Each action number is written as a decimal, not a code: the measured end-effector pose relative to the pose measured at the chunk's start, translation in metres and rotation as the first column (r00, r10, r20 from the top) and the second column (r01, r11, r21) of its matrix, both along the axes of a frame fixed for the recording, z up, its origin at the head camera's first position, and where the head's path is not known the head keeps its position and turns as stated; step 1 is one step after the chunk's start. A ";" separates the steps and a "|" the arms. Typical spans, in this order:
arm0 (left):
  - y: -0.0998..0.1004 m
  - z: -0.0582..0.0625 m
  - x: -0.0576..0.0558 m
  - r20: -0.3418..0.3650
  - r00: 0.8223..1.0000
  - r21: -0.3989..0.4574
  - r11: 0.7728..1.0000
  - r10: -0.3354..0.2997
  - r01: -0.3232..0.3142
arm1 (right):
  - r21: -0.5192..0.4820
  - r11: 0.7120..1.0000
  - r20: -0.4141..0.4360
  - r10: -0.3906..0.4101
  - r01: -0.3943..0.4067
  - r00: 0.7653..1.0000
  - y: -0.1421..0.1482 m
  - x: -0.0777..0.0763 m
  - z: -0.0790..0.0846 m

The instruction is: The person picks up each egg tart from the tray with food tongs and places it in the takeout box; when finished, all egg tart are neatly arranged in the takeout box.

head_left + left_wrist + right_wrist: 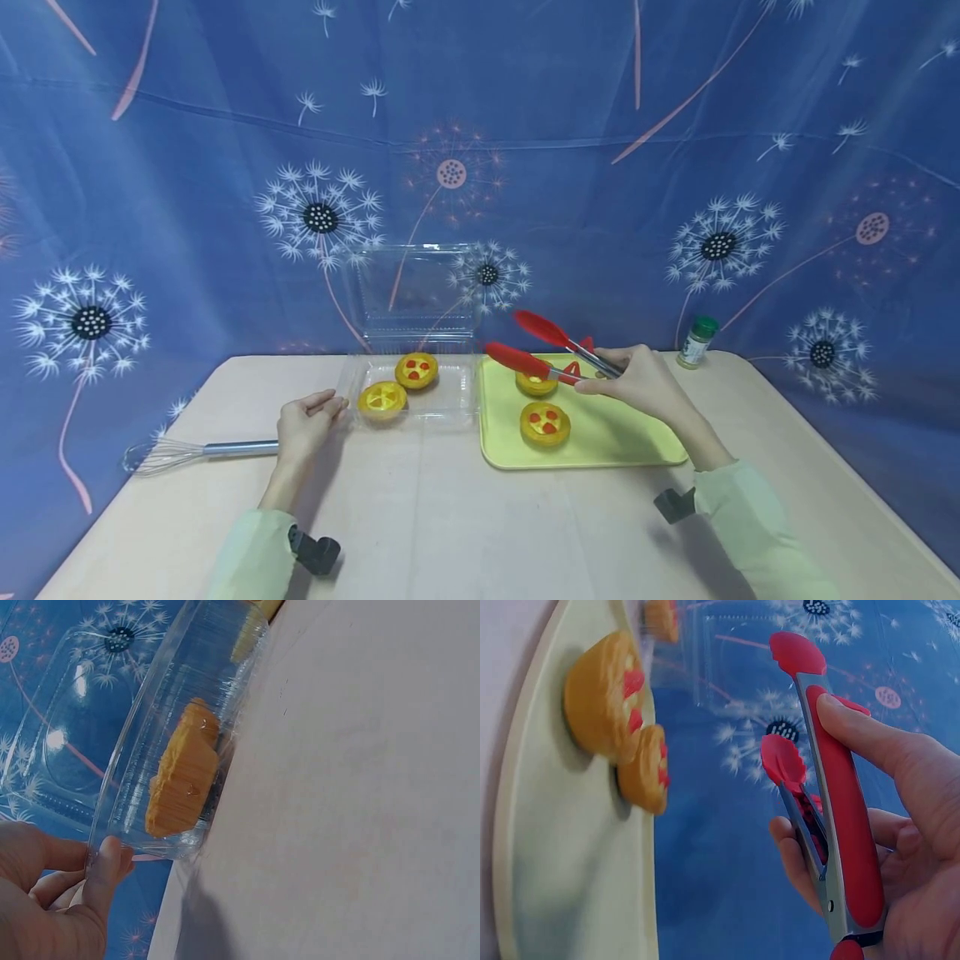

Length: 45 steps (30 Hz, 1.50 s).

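Note:
My left hand (303, 429) pinches the left rim of a clear plastic clamshell container (448, 402), whose lid stands raised behind it. Two egg tarts (382, 402) lie in its base; the left wrist view shows one tart (184, 776) through the clear wall. My right hand (647, 387) grips red-tipped tongs (847, 825), thumb on one handle and fingers round the other. The tongs' tips are spread apart with nothing between them, over a yellow tray (615, 446). On that tray sit a front tart (545, 425) with red pieces and a rear tart (534, 385), partly hidden by the tongs.
A metal whisk (240, 448) lies at the left of the table, its handle end behind my left hand. A green-capped seasoning jar (697, 343) stands at the back right. A blue dandelion-print curtain (570, 208) hangs behind the table.

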<state>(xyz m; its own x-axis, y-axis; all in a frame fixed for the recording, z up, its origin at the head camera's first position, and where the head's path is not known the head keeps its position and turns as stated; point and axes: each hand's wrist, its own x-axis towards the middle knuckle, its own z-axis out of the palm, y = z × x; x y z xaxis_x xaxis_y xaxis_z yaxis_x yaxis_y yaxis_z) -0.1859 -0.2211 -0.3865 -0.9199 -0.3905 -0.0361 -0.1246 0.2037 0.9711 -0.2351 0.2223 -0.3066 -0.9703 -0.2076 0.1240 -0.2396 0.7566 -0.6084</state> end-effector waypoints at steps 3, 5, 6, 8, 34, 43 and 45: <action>-0.001 0.000 0.001 -0.002 1.000 -0.001 1.000 -0.001 0.001 | 0.005 1.000 -0.008 -0.004 0.004 1.000 0.008 0.000 -0.004; -0.002 0.000 0.001 -0.001 1.000 -0.001 1.000 0.000 0.000 | 0.008 1.000 -0.020 0.000 0.000 1.000 0.013 -0.001 -0.008; -0.002 0.000 0.001 -0.003 1.000 0.002 1.000 0.001 -0.001 | 0.014 1.000 -0.028 -0.001 0.001 1.000 0.015 -0.001 -0.010; -0.002 -0.001 0.002 -0.008 1.000 0.010 1.000 0.004 -0.004 | 0.027 1.000 -0.039 -0.002 0.003 0.999 0.018 -0.004 -0.015; -0.002 0.000 0.002 -0.010 1.000 0.033 0.999 -0.003 0.003 | 0.089 0.996 0.041 -0.002 -0.002 0.999 0.017 -0.018 -0.042; 0.001 -0.001 0.003 -0.041 0.999 -0.001 1.000 -0.006 0.006 | 0.104 0.995 0.025 -0.006 0.003 1.000 0.016 -0.022 -0.042; 0.001 0.000 0.003 -0.041 0.999 0.004 1.000 -0.010 0.010 | 0.110 0.994 0.024 -0.005 0.002 1.000 0.017 -0.022 -0.042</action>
<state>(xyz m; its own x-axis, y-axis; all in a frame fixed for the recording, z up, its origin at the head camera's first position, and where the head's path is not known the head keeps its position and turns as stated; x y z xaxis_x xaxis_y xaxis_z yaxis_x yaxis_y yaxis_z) -0.1831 -0.2199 -0.3869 -0.9244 -0.3814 0.0003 -0.0824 0.2006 0.9762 -0.2566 0.2393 -0.3486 -0.9735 -0.2151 0.0772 -0.2230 0.8199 -0.5273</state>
